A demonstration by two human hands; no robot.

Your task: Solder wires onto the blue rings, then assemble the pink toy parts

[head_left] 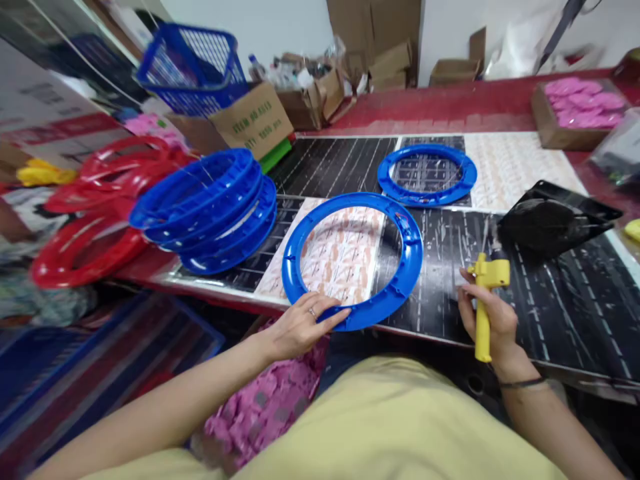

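A large blue plastic ring lies flat at the near edge of the table. My left hand rests on its near rim with the fingers spread along the plastic. My right hand is closed around a yellow hand tool, held upright just right of the ring, its dark tip pointing up. A second blue ring lies further back on the table.
A stack of blue rings stands at the left, with red rings beyond it. A black tray lies at the right. Cardboard boxes, a blue basket and a box of pink parts line the back.
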